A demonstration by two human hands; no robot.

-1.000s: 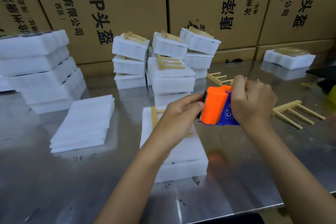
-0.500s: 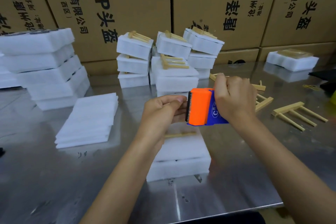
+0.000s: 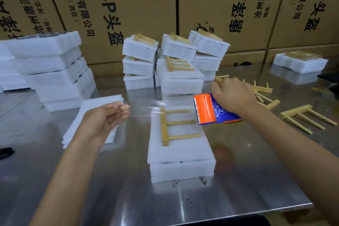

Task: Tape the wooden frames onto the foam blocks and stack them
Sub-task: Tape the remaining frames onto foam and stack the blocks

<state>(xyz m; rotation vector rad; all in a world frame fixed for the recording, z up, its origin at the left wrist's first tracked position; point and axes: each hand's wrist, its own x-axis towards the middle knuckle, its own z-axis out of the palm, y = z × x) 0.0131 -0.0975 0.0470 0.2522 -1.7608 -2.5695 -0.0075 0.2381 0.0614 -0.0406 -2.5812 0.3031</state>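
Backdrop: brown cardboard cartons (image 3: 128, 5) printed with black Chinese characters stand in a wall behind a shiny steel worktable (image 3: 238, 180).
Change since half a second ago: the two hands have pulled apart; the left hand, which sat right against the dispenser's toothed edge, is now well off to the left, and a strip of clear tape (image 3: 146, 110) stretches between them. The foam block and its frame, hidden then behind the hands, are now in plain sight.
Left hand (image 3: 105, 117): fingers curled, thumb and fingertips pinching the free end of the tape, held above the table.
Right hand (image 3: 233, 95): closed in a fist round the orange and blue tape dispenser (image 3: 211, 109), serrated edge facing left, hovering over the block's far right corner.
Foam block in work (image 3: 179, 150): white, lying in the middle of the table between the forearms, apparently two slabs deep.
Wooden frame (image 3: 176, 126): a bar with three prongs pointing right, flat on the block's far half, under the stretched tape.
Finished stacks (image 3: 174, 57): foam blocks with frames on top, piled near the cartons.
Loose frames (image 3: 304, 117): scattered on the table to the right.
Thin foam sheets (image 3: 102, 108): a pile under the left hand.
Plain foam stack (image 3: 51, 71): far left.
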